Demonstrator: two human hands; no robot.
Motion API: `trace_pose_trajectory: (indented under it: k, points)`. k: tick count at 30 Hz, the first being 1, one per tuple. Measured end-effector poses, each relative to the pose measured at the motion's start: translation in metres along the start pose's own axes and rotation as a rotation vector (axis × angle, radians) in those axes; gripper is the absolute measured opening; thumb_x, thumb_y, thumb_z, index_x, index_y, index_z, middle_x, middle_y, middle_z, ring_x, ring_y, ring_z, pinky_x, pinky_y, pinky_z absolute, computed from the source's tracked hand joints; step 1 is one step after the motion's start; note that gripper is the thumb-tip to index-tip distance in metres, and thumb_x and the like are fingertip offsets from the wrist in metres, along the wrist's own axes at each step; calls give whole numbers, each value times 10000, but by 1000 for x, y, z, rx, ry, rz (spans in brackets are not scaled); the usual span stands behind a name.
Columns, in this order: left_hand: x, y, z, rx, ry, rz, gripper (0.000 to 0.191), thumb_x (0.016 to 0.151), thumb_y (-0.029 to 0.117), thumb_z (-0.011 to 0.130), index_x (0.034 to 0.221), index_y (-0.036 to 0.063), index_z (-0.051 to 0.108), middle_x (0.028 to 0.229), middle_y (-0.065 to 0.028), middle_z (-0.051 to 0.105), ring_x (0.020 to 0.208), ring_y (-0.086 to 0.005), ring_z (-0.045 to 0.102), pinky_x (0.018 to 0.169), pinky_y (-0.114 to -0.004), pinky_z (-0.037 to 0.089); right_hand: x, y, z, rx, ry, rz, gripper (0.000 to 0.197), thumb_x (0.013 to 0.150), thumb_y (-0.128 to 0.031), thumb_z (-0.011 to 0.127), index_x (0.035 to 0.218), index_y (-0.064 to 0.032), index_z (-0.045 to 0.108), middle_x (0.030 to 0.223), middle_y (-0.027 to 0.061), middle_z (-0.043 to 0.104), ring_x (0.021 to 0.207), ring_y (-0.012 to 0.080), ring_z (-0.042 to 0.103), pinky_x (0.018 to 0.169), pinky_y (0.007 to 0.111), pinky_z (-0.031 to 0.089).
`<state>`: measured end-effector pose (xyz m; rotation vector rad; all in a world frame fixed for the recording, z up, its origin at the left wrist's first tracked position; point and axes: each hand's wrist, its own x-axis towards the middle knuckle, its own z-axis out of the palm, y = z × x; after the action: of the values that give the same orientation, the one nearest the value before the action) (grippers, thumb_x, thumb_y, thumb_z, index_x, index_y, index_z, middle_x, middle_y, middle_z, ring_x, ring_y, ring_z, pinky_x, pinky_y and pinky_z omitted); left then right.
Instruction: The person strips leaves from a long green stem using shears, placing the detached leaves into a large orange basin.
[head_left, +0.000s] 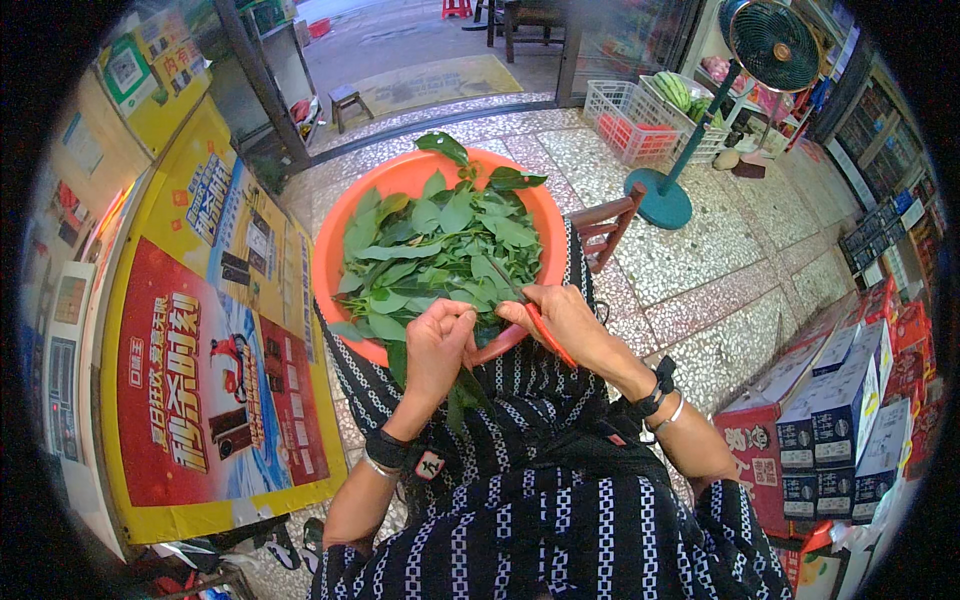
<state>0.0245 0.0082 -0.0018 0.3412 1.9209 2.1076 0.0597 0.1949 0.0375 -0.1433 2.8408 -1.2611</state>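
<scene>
An orange plastic basin rests on the person's lap, heaped with green leaves. At its near rim, my left hand is closed on a leafy stem; dark green leaves hang below the fingers over the patterned clothing. Just right of it, my right hand holds scissors with red handles, their blades pointing up and left over the leaves. Whether the blades are apart is hard to tell. A few larger leaves on a twig stick out over the far rim.
A red-brown wooden chair stands right of the basin, with a green pedestal fan and white crates beyond. Stacked cartons are at the right. A counter with a printed poster flanks the left. A small stool is near the doorway.
</scene>
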Motion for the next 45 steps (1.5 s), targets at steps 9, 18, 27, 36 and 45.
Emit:
trace_pose_trajectory:
  k: [9, 18, 27, 36, 45]
  points:
    - [2, 1, 4, 7, -82, 16, 97, 906, 86, 537, 914, -9, 553, 564, -14, 546, 414, -70, 475, 378, -201, 365, -1, 2, 8, -252, -30, -73, 407, 894, -377, 552, 870, 29, 542, 688, 223, 582, 642, 375, 584, 556, 412, 438]
    - [6, -1, -4, -39, -12, 6, 100, 904, 86, 542, 918, -11, 561, 571, -11, 549, 406, -63, 458, 372, -202, 364, -2, -7, 1, 75, 18, -39, 424, 890, -373, 558, 766, 32, 572, 632, 199, 573, 611, 388, 577, 546, 422, 434]
    - [5, -1, 1, 45, -64, 28, 89, 901, 82, 547, 887, -5, 556, 581, -13, 567, 437, -57, 491, 402, -185, 383, -1, -6, 8, -161, -94, -42, 463, 881, -419, 547, 805, 37, 560, 676, 218, 566, 654, 377, 582, 572, 432, 441]
    - [7, 0, -2, -21, -7, 16, 94, 887, 82, 565, 865, -10, 570, 563, -11, 553, 433, -54, 473, 394, -200, 373, -4, -6, 3, -58, -28, -31, 505, 870, -458, 544, 783, 38, 565, 650, 219, 573, 640, 379, 591, 562, 434, 449]
    - [8, -1, 1, 49, -33, 62, 94, 883, 73, 562, 845, -13, 562, 584, -10, 559, 450, -45, 474, 401, -196, 380, -2, -1, 13, -145, -91, -34, 591, 856, -535, 523, 740, 43, 563, 661, 248, 580, 705, 419, 604, 612, 453, 464]
